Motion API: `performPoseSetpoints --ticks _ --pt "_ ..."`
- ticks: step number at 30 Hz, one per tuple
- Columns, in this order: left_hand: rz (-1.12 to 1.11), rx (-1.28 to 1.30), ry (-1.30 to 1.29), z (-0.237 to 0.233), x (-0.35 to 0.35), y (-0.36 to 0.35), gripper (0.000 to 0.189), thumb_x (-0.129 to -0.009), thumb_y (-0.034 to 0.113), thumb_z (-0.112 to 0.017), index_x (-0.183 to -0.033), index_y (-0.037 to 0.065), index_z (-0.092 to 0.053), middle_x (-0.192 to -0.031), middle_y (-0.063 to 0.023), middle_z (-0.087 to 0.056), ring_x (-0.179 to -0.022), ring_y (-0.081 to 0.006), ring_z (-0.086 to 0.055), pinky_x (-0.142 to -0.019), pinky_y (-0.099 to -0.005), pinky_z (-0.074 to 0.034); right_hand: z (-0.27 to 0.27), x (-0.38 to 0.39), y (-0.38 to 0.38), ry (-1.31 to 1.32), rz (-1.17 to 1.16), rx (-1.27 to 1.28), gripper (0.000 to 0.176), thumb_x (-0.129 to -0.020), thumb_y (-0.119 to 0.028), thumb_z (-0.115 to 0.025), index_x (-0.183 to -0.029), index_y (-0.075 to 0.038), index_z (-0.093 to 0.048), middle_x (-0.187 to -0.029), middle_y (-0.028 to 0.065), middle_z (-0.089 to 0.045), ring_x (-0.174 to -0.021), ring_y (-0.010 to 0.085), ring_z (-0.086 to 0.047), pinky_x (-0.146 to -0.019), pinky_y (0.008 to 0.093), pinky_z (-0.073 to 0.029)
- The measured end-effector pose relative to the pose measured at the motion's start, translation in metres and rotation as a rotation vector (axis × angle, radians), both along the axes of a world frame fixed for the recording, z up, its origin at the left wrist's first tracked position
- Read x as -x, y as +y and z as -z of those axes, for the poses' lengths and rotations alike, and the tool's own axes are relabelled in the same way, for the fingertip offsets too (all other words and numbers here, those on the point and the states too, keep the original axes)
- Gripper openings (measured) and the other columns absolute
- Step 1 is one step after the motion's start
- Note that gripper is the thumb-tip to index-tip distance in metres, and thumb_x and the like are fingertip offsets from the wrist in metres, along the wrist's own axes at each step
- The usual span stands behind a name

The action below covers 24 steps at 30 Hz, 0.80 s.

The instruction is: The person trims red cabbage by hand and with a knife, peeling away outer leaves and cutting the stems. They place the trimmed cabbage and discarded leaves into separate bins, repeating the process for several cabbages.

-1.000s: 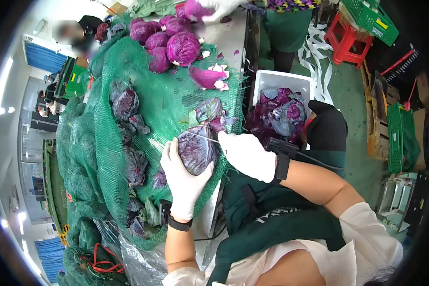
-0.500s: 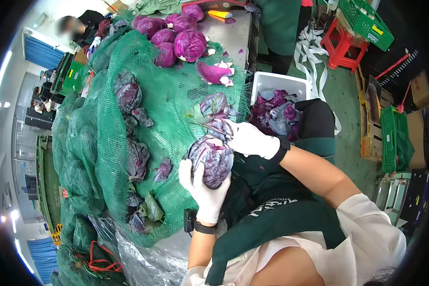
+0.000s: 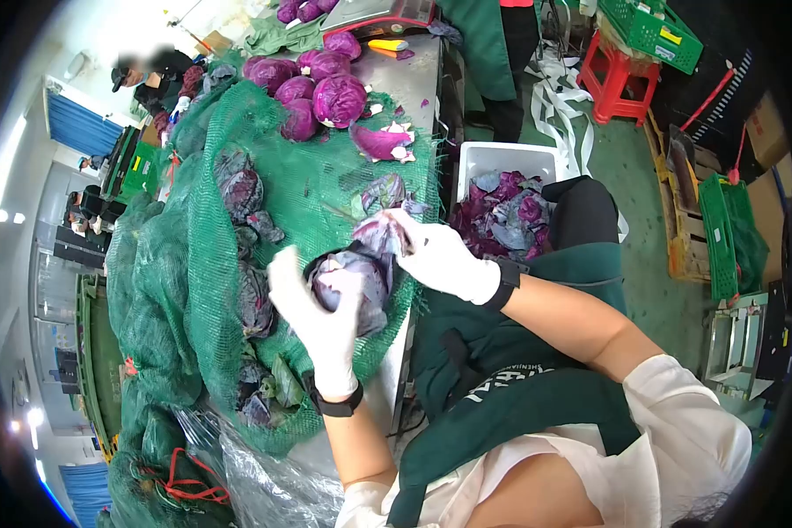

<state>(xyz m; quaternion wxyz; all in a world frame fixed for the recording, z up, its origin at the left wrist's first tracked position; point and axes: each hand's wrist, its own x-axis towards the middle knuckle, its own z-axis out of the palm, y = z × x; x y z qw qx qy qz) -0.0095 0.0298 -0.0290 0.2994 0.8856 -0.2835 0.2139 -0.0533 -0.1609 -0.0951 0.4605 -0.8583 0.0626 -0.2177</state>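
A red cabbage [image 3: 368, 295] with dull outer leaves rests on the green mesh netting [image 3: 312, 198] in front of me. Both of my hands wear white gloves. My left hand [image 3: 319, 321] is at the cabbage's left side, fingers spread and thumb over its pale stem end. Pinched in my right hand [image 3: 449, 264] is an outer cabbage leaf [image 3: 380, 233], pulled up at the far right side of the head. Just beyond it lie loose trimmed leaves [image 3: 385, 194].
Peeled purple cabbages [image 3: 339, 99] are grouped at the far end, near a yellow-handled knife [image 3: 387, 45]. A white bin [image 3: 510, 157] of leaves stands right of the table. More untrimmed cabbages [image 3: 240, 194] line the left. A red stool [image 3: 618, 84] and other people are further off.
The cabbage has gone from my left hand's grasp down onto the netting. My left hand has opened and moved left; my right hand now draws a leaf up from the head.
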Motion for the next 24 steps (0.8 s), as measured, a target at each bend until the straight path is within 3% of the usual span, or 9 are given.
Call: performPoseSetpoints --ticks 2,3,4,7,9,11,13,17,24 --pt "-0.080 -0.276 0.053 0.010 0.008 -0.002 0.090 -0.071 0.042 -0.084 -0.143 0.001 -0.046 -0.137 -0.0223 -0.049 -0.121 -0.0390 -0.051 -0.108 -0.0475 -0.038 0.006 -0.003 -0.015 0.084 -0.025 -0.131 0.060 -0.081 -0.016 -0.059 -0.139 -0.010 -0.046 -0.081 0.0241 -0.065 -0.077 0.0436 -0.066 -0.069 0.0483 -0.054" --pt "-0.085 -0.273 0.050 0.011 0.010 0.000 0.090 -0.071 0.042 -0.084 -0.143 0.001 -0.046 -0.137 -0.0223 -0.049 -0.121 -0.0390 -0.051 -0.108 -0.0475 -0.038 0.021 -0.009 -0.030 0.040 0.002 -0.213 0.057 -0.081 -0.013 -0.059 -0.137 -0.008 -0.047 -0.077 0.0168 -0.066 -0.066 0.0328 -0.066 -0.061 0.0418 -0.053" --pt "-0.109 -0.283 0.022 0.005 0.013 0.000 0.092 -0.071 0.044 -0.084 -0.143 0.001 -0.046 -0.135 -0.0225 -0.049 -0.120 -0.0392 -0.052 -0.106 -0.0484 -0.040 -0.013 0.006 -0.045 0.120 -0.039 -0.820 0.054 -0.082 -0.005 -0.064 -0.134 -0.005 -0.050 -0.075 0.0014 -0.058 -0.050 0.0103 -0.050 -0.045 0.0288 -0.043" --pt "-0.239 -0.300 0.099 -0.007 0.024 -0.002 0.098 -0.067 0.040 -0.088 -0.144 0.000 -0.042 -0.132 -0.0218 -0.050 -0.119 -0.0367 -0.053 -0.103 -0.0471 -0.043 0.030 0.000 -0.111 0.012 0.236 -0.791 0.020 -0.086 -0.004 -0.057 -0.106 -0.005 -0.054 -0.066 -0.0004 -0.052 -0.043 0.0088 -0.044 -0.039 0.0256 -0.036" --pt "-0.145 0.045 0.296 0.001 0.023 0.005 0.102 -0.061 0.029 -0.093 -0.143 -0.002 -0.040 -0.131 -0.0209 -0.051 -0.121 -0.0334 -0.052 -0.104 -0.0435 -0.043 0.023 0.029 -0.163 0.368 0.087 -0.724 0.024 -0.088 -0.011 -0.054 -0.107 0.002 -0.058 -0.067 0.0074 -0.062 -0.043 0.0166 -0.053 -0.044 0.0318 -0.046" --pt "-0.137 0.094 0.241 0.007 0.021 0.005 0.101 -0.056 0.020 -0.095 -0.139 -0.003 -0.041 -0.130 -0.0194 -0.051 -0.119 -0.0306 -0.053 -0.104 -0.0402 -0.043 0.049 0.029 -0.193 0.514 0.192 0.400 0.023 -0.083 -0.018 -0.054 -0.088 0.002 -0.065 -0.071 0.0179 -0.067 -0.057 0.0343 -0.065 -0.059 0.0457 -0.054" --pt "-0.029 0.138 0.233 0.012 0.020 0.004 0.096 -0.059 0.021 -0.095 -0.137 -0.002 -0.043 -0.128 -0.0195 -0.052 -0.118 -0.0339 -0.054 -0.105 -0.0410 -0.042 0.076 0.031 -0.192 0.112 0.304 0.670 0.020 -0.083 -0.016 -0.055 -0.090 -0.002 -0.067 -0.072 0.0180 -0.068 -0.063 0.0339 -0.068 -0.061 0.0456 -0.055" --pt "0.031 0.124 0.249 0.016 0.016 -0.006 0.096 -0.060 0.021 -0.095 -0.137 -0.003 -0.043 -0.133 -0.0197 -0.052 -0.124 -0.0338 -0.052 -0.109 -0.0401 -0.041 -0.010 0.022 -0.080 -0.013 -0.085 0.160 0.038 -0.083 -0.014 -0.058 -0.119 -0.008 -0.065 -0.071 0.0164 -0.066 -0.064 0.0356 -0.067 -0.062 0.0440 -0.055" --pt "0.037 0.065 0.209 0.017 0.016 -0.009 0.093 -0.060 0.017 -0.094 -0.136 -0.004 -0.045 -0.135 -0.0218 -0.050 -0.126 -0.0366 -0.051 -0.108 -0.0427 -0.041 -0.025 -0.004 -0.004 0.027 -0.416 0.081 0.067 -0.083 -0.009 -0.057 -0.148 -0.009 -0.046 -0.081 0.0118 -0.069 -0.068 0.0288 -0.067 -0.065 0.0381 -0.055"
